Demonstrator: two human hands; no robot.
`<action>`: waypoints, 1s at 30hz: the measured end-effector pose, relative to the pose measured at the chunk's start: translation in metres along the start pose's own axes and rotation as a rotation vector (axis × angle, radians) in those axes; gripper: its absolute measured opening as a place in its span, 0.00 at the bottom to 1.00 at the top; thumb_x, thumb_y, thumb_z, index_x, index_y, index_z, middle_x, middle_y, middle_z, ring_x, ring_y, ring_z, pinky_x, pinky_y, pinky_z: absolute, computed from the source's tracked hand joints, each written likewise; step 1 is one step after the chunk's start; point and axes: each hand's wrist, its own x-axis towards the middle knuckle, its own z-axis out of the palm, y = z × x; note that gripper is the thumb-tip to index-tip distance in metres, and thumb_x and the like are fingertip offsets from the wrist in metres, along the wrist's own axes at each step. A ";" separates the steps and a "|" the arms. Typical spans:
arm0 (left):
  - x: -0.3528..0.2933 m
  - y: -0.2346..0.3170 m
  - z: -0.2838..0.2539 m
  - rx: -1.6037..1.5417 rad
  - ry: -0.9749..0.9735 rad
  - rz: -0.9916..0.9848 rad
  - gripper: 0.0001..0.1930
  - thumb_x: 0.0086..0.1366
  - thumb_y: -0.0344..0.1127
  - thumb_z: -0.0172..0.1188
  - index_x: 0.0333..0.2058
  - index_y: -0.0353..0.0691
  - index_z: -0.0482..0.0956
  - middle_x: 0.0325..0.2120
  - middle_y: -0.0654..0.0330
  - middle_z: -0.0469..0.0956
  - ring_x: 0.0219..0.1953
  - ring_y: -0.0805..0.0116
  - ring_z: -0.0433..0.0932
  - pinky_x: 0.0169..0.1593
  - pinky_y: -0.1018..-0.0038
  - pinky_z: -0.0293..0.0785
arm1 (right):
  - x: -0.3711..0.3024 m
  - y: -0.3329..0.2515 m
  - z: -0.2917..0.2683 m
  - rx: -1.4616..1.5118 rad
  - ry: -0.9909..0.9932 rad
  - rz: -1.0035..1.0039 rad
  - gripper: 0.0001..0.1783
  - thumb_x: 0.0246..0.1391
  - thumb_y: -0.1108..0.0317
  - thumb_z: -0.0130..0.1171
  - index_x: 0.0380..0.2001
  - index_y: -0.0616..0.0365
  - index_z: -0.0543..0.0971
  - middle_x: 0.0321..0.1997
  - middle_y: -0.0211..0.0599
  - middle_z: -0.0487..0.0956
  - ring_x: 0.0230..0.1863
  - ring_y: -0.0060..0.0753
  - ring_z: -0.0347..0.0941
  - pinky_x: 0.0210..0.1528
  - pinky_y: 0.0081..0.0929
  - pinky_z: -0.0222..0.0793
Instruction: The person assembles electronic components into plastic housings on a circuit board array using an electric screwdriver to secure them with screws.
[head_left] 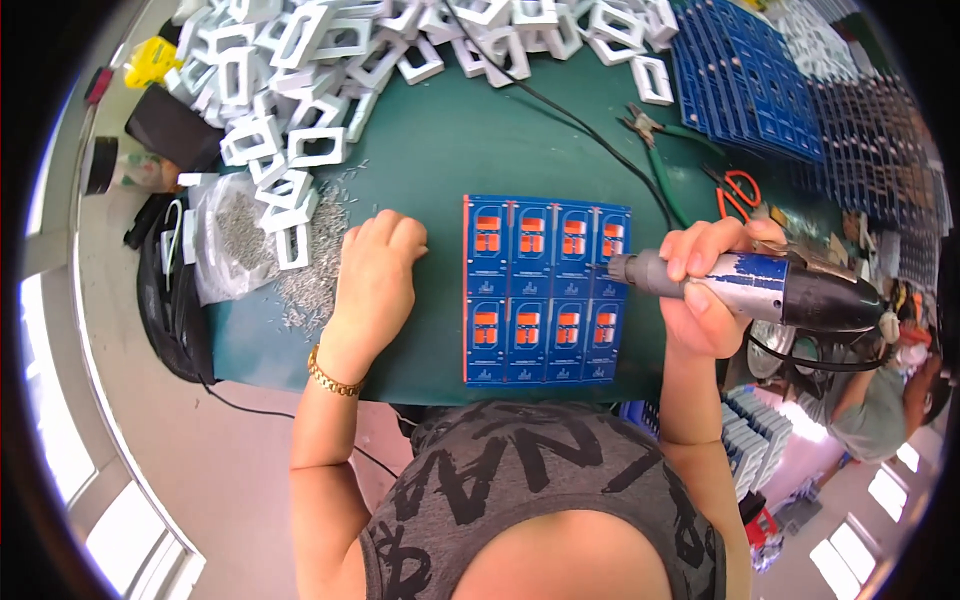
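Observation:
My right hand (712,290) is wrapped round a power screwdriver (735,283) with a silver, blue and black body. The tool lies level and its tip points left, at the right edge of a blue panel (545,287); whether it touches cannot be told. That panel lies flat on the green table, with two rows of windows showing orange. Left of it rests my left hand (380,275), fingers curled closed, their contents hidden. Beside this hand spreads a heap of small metal screws (310,280), and an open plastic bag (225,240) holds more.
White rectangular frames (320,145) are piled along the back and left. Green-handled pliers (652,150) and an orange-handled cutting tool (738,190) lie at the right. Behind them stand stacked blue panels (745,75). A black cable (570,118) crosses the table. Another person (868,425) is at far right.

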 end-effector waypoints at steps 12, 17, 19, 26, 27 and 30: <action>0.043 0.063 0.047 -0.424 -0.064 0.307 0.08 0.55 0.23 0.64 0.33 0.41 0.79 0.31 0.64 0.80 0.38 0.63 0.80 0.62 0.53 0.64 | -0.012 -0.012 0.009 -0.037 0.081 -0.131 0.37 0.45 0.79 0.64 0.59 0.47 0.61 0.33 0.36 0.74 0.31 0.35 0.73 0.39 0.37 0.70; 0.044 0.065 0.052 -0.270 0.009 0.327 0.08 0.52 0.26 0.66 0.32 0.41 0.79 0.38 0.63 0.79 0.42 0.61 0.76 0.53 0.57 0.67 | -0.013 -0.012 0.010 -0.052 0.057 -0.095 0.37 0.46 0.78 0.65 0.59 0.48 0.61 0.33 0.36 0.74 0.32 0.36 0.74 0.40 0.37 0.71; 0.043 0.062 0.055 -0.277 -0.016 0.361 0.09 0.50 0.26 0.66 0.32 0.40 0.79 0.42 0.60 0.77 0.43 0.58 0.73 0.48 0.60 0.67 | -0.013 -0.011 0.010 -0.057 0.043 -0.083 0.37 0.46 0.78 0.65 0.59 0.47 0.61 0.33 0.36 0.74 0.32 0.36 0.74 0.40 0.37 0.71; 0.042 0.065 0.056 -0.295 -0.004 0.341 0.09 0.49 0.25 0.66 0.31 0.37 0.79 0.43 0.58 0.77 0.42 0.58 0.74 0.48 0.64 0.69 | -0.012 -0.007 0.018 -0.047 0.015 -0.030 0.36 0.48 0.77 0.66 0.57 0.46 0.59 0.33 0.36 0.74 0.34 0.36 0.74 0.43 0.38 0.72; 0.042 0.066 0.055 -0.276 -0.003 0.339 0.09 0.48 0.25 0.66 0.31 0.37 0.79 0.43 0.58 0.77 0.42 0.58 0.74 0.48 0.64 0.69 | -0.012 -0.008 0.018 -0.067 0.016 -0.009 0.36 0.48 0.77 0.66 0.57 0.46 0.59 0.33 0.36 0.74 0.34 0.37 0.74 0.43 0.39 0.72; 0.044 0.061 0.051 -0.267 -0.042 0.375 0.09 0.49 0.26 0.64 0.31 0.36 0.79 0.44 0.57 0.77 0.43 0.58 0.74 0.49 0.64 0.69 | -0.016 -0.008 0.022 -0.041 0.052 0.022 0.35 0.49 0.77 0.66 0.56 0.45 0.59 0.33 0.36 0.74 0.35 0.37 0.74 0.44 0.39 0.72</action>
